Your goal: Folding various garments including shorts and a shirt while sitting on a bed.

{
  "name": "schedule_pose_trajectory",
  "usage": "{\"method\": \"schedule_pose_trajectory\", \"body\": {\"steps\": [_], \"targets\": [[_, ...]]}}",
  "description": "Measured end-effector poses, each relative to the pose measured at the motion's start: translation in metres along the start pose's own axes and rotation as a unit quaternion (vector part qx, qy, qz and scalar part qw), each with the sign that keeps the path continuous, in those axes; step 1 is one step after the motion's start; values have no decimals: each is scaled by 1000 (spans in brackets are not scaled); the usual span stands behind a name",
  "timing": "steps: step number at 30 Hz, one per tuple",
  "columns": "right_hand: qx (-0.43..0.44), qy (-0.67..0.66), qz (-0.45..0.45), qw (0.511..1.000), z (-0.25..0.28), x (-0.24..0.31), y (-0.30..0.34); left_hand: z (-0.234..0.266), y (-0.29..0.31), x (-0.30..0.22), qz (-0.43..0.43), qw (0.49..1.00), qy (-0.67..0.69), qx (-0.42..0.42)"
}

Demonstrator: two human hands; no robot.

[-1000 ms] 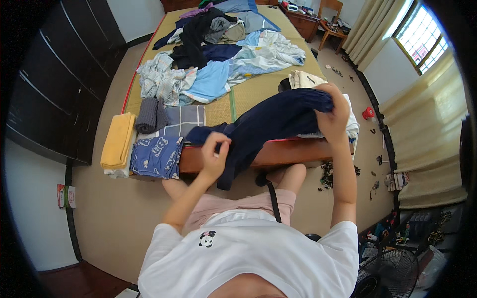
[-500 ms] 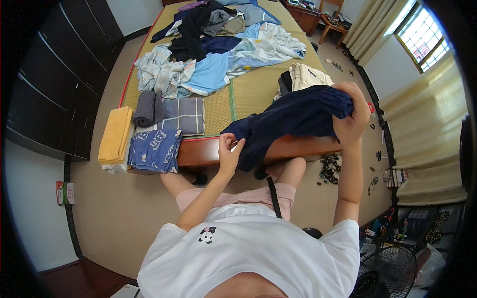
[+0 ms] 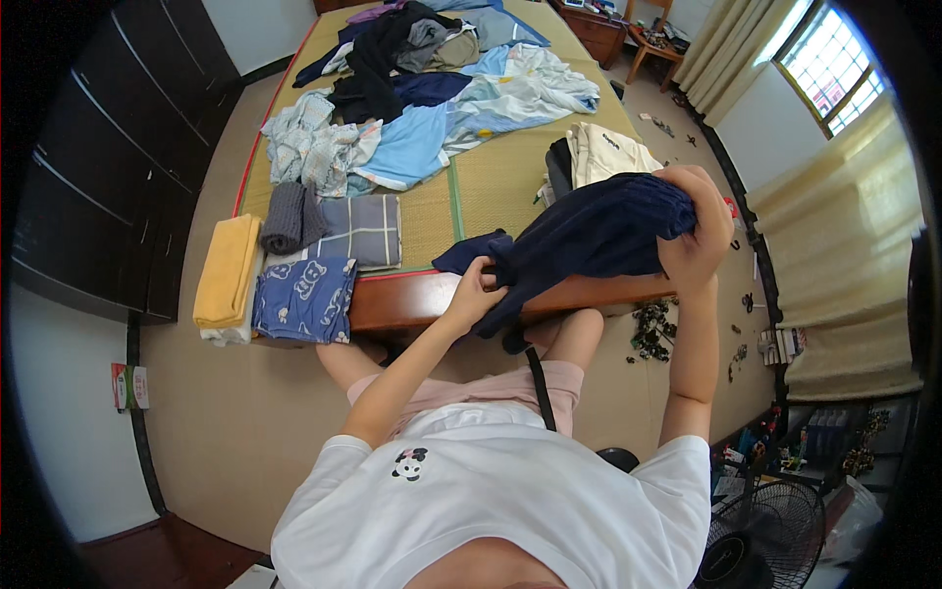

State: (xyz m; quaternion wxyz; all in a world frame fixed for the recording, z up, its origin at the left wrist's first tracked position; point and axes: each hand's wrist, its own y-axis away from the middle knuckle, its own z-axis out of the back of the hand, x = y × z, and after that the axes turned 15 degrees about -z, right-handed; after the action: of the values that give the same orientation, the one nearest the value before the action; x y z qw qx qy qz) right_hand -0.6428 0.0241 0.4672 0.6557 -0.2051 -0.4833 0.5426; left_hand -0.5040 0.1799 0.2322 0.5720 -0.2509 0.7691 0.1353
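Observation:
I hold navy trousers (image 3: 589, 231) stretched sideways over the near edge of the bed. My right hand (image 3: 699, 221) is closed round their gathered, elastic-looking end, raised higher than the other side. Nearer the middle, my left hand (image 3: 476, 294) pinches the cloth by its lower left part, with the fingertips partly inside the folds. A loose corner of the fabric lies past the left fingers on the bed's edge, and another part hangs down in front of the wooden bed frame (image 3: 397, 302).
Folded pieces stand at the bed's near left: a yellow towel (image 3: 228, 270), a blue patterned cloth (image 3: 306, 299), a grey roll (image 3: 290, 218) and a checked grey cloth (image 3: 368, 231). Cream folded clothes (image 3: 610, 155) lie behind the trousers. Farther back is a loose clothes heap (image 3: 417, 147). A fan (image 3: 765, 535) stands lower right.
My left hand has moved to the right along the trousers and taken a new pinch. The cloth is lifted and bunched there, while my right hand stays nearly in place.

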Motion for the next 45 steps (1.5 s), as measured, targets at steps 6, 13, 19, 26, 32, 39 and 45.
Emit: {"method": "schedule_pose_trajectory", "body": {"steps": [6, 13, 19, 26, 32, 39, 45], "targets": [[6, 70, -46, 996, 10, -22, 11, 37, -9, -27, -79, 988, 61, -117], [14, 54, -107, 993, 10, -37, 21, 60, -7, -60, -20, 998, 60, -23], [31, 79, -99, 991, 11, -33, 13, 87, -43, -118, -275, 817, -504, 51], [-40, 20, -121, 992, 4, -33, -16, 75, -73, -246, -395, 896, -186, -77], [-75, 36, -47, 995, 5, -36, -48, 72, -62, -222, -219, 920, -308, 100], [-43, 92, 27, 994, 2, -20, -54, 95, -61, -172, -244, 787, -567, 6], [-13, 122, 21, 992, -1, -25, -40, 70, -42, -95, 86, 995, -26, 35]]}}
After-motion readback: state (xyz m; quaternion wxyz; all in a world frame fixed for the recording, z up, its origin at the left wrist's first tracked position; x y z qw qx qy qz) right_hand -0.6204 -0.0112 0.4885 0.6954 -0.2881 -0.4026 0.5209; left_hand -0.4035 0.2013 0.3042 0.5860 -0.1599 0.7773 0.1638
